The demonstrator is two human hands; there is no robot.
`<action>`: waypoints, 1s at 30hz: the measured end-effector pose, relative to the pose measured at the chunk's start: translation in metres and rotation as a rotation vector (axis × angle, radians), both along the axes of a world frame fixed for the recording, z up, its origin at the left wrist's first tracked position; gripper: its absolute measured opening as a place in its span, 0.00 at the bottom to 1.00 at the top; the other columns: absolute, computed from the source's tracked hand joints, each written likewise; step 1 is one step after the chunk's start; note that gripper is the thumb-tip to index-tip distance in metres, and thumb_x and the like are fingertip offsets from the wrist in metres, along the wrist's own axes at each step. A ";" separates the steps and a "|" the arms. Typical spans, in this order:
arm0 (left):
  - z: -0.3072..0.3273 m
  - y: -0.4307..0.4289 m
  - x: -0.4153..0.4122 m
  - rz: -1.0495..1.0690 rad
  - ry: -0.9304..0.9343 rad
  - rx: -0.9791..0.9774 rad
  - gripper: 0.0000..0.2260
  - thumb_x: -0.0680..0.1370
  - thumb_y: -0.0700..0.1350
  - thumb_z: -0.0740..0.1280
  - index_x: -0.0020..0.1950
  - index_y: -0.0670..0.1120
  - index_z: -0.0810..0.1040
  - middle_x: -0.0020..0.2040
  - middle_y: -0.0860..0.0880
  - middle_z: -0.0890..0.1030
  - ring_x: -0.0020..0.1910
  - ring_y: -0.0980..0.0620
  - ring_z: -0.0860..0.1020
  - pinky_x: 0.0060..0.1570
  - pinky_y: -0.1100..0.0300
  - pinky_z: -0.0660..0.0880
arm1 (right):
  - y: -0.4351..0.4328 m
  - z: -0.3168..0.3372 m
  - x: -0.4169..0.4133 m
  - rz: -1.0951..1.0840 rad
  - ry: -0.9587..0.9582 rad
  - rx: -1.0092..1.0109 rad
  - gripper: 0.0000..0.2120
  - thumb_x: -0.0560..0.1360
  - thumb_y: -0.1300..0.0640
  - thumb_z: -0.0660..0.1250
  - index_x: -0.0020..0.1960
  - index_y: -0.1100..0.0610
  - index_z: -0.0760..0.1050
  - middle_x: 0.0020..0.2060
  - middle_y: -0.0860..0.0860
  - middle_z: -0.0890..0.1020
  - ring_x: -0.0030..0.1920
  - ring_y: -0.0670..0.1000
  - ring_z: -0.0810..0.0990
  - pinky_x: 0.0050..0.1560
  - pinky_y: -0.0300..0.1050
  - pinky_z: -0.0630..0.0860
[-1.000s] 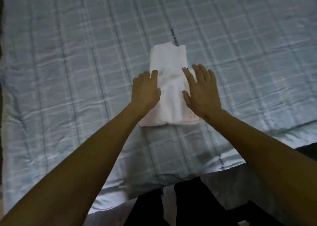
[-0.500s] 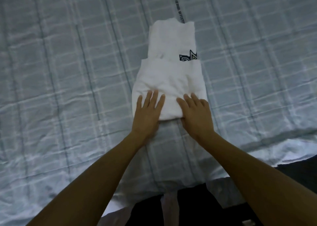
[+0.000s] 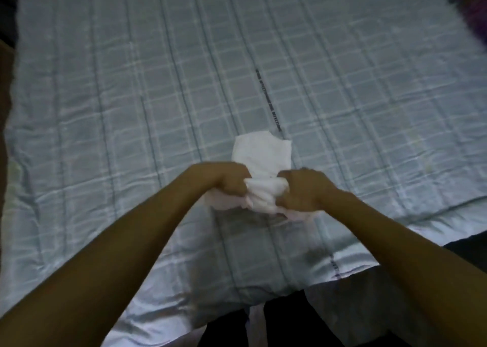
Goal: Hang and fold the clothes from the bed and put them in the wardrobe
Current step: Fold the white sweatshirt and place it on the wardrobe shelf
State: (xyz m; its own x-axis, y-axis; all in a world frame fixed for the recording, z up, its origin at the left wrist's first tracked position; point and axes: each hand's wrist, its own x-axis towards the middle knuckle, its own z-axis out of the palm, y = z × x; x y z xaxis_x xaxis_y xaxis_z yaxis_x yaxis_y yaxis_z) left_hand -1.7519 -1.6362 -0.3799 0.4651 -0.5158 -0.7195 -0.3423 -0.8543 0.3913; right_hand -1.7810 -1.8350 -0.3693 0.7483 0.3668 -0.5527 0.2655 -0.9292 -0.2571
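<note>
A white folded garment lies on the pale blue checked bed sheet, near the bed's front edge. My left hand grips its near left part, fingers curled round bunched cloth. My right hand grips the near right part the same way. The near end of the garment is lifted and gathered between the two hands, while its far end still lies flat on the sheet.
The bed's front edge runs across the lower part of the view, with dark floor below it. A dark and purple item lies blurred at the far right corner. A dark strip borders the left side.
Both hands went from pressing flat on the garment's near edge to gripping it. The near end is now raised and bunched, rolled over toward the far end.
</note>
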 end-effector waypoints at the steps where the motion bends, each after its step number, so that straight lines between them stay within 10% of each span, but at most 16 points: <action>1: 0.007 -0.001 0.020 0.054 -0.088 0.001 0.14 0.76 0.45 0.64 0.60 0.44 0.77 0.61 0.42 0.78 0.59 0.43 0.75 0.54 0.57 0.70 | -0.001 0.005 0.019 -0.073 -0.101 0.023 0.23 0.69 0.42 0.67 0.62 0.49 0.71 0.57 0.54 0.79 0.56 0.57 0.77 0.49 0.46 0.70; 6: 0.004 -0.008 0.066 0.372 -0.799 -0.004 0.21 0.76 0.43 0.63 0.69 0.47 0.69 0.63 0.41 0.74 0.61 0.41 0.72 0.59 0.49 0.66 | 0.002 -0.011 0.068 -0.307 -0.600 0.228 0.25 0.72 0.55 0.64 0.69 0.58 0.69 0.63 0.61 0.73 0.62 0.62 0.72 0.59 0.55 0.69; 11: -0.076 -0.014 0.036 0.220 -0.462 0.047 0.37 0.76 0.53 0.64 0.78 0.50 0.45 0.77 0.42 0.49 0.76 0.42 0.48 0.72 0.44 0.51 | 0.009 -0.091 0.060 -0.102 -0.285 0.145 0.33 0.72 0.48 0.66 0.73 0.57 0.61 0.70 0.58 0.66 0.70 0.59 0.63 0.63 0.58 0.68; 15: -0.115 -0.013 0.022 0.191 -0.554 0.018 0.44 0.71 0.60 0.67 0.78 0.52 0.44 0.78 0.42 0.49 0.76 0.42 0.44 0.71 0.40 0.43 | 0.008 -0.121 0.056 -0.070 -0.406 0.092 0.38 0.69 0.43 0.68 0.74 0.56 0.60 0.72 0.61 0.63 0.73 0.61 0.56 0.72 0.63 0.50; 25: -0.148 -0.012 0.063 0.311 -0.629 0.050 0.62 0.57 0.70 0.73 0.75 0.54 0.35 0.77 0.40 0.39 0.74 0.36 0.37 0.65 0.28 0.52 | 0.006 -0.170 0.096 0.062 -0.496 0.055 0.54 0.63 0.28 0.63 0.77 0.58 0.52 0.75 0.65 0.53 0.75 0.64 0.49 0.73 0.63 0.44; 30: -0.158 -0.009 0.065 0.340 -0.576 -0.010 0.53 0.63 0.71 0.66 0.77 0.51 0.44 0.77 0.37 0.48 0.75 0.34 0.43 0.59 0.29 0.64 | 0.004 -0.182 0.103 0.097 -0.506 0.100 0.49 0.66 0.32 0.67 0.76 0.60 0.56 0.73 0.65 0.59 0.74 0.66 0.56 0.71 0.67 0.54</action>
